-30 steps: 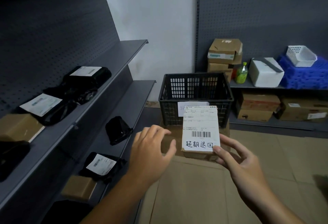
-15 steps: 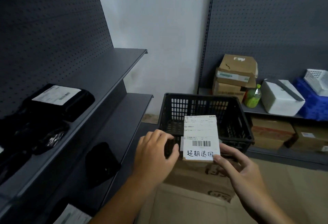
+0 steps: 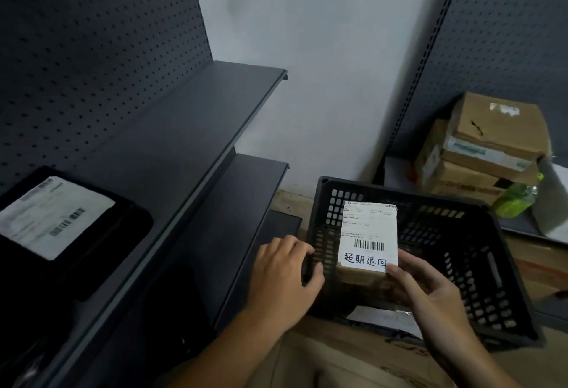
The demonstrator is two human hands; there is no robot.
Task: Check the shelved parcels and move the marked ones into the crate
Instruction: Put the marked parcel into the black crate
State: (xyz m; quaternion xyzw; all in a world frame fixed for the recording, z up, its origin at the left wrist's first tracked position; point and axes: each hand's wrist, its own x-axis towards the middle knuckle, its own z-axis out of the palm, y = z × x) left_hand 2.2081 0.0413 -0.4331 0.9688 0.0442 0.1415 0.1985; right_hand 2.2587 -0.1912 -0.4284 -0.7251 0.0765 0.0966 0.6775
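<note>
A small brown cardboard parcel carries a white label with a barcode and handwritten characters. My right hand grips its near right corner, thumb on the label and fingers underneath. The parcel hangs over the inside of the black slotted plastic crate. My left hand hovers by the crate's left wall, a gap away from the parcel, fingers loosely bent and holding nothing. A white sheet lies on the crate's floor.
Dark metal shelves run along the left, with a black bagged parcel bearing a label on the upper one. Stacked cardboard boxes and a green bottle stand behind the crate. A flat carton lies under the crate.
The parcel has been carried forward from in front of the crate to over its inside. My left hand has come off the parcel; only the right holds it now.
</note>
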